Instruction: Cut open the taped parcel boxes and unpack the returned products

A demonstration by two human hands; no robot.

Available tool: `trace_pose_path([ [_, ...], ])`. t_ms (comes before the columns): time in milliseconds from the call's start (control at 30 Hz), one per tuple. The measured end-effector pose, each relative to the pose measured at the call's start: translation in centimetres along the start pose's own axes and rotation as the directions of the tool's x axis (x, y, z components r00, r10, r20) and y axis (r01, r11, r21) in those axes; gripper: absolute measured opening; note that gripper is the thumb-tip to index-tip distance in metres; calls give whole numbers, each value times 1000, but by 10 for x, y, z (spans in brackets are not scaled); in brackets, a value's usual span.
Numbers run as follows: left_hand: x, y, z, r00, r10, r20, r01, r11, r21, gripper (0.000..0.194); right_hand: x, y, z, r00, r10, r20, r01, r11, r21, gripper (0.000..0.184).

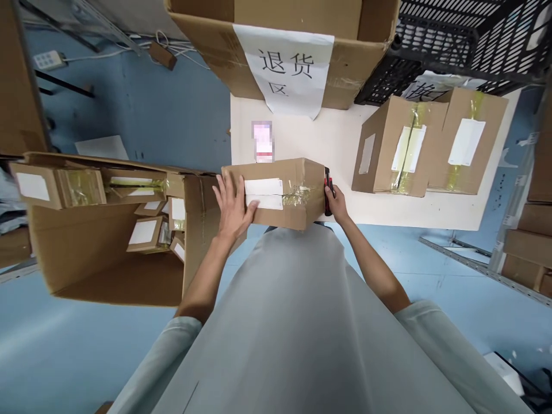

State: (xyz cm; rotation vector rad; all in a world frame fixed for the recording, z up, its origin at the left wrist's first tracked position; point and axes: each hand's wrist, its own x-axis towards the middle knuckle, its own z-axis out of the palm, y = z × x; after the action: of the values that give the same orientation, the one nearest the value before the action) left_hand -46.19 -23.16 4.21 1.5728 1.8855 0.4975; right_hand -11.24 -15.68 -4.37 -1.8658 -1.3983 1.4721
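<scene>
A taped cardboard box (293, 218) lies at the near edge of the white table (319, 135), with a white label slit along its middle. My left hand (233, 210) is spread over the box's left end, fingers apart and palm against the cardboard. At the box's right end my right hand (337, 204) grips a red and black box cutter (329, 192), held close against the side. Whether its blade touches the cardboard I cannot tell. Beyond the box lies a small pinkish item (263, 141), blurred out.
A large open carton (202, 43) with a paper sign stands at the back, beside a black plastic crate (448, 46). Two taped boxes (425, 144) sit on the table's right. To my left, a big open carton (107, 270) holds several small boxes.
</scene>
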Motion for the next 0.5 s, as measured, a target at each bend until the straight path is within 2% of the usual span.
trace_pose_path([
  [100,-7,40,-7,981,193,6,-192,979,-64,112,-15,-15,3,999,-42,-31,41,999,-23,57],
  [200,-10,68,-2,928,359,103,-343,928,-145,107,-29,-29,10,998,-35,-54,32,998,-57,63],
  [333,-12,74,6,891,431,143,-399,894,-205,107,-50,-51,9,994,-58,-88,51,995,-83,68],
  [400,-15,73,4,881,457,122,-422,876,-234,107,-65,-66,-6,985,-99,-143,81,989,-127,70],
  [500,-16,75,1,867,492,85,-442,835,-327,100,-93,-93,-39,955,-181,-236,125,965,-232,69],
])
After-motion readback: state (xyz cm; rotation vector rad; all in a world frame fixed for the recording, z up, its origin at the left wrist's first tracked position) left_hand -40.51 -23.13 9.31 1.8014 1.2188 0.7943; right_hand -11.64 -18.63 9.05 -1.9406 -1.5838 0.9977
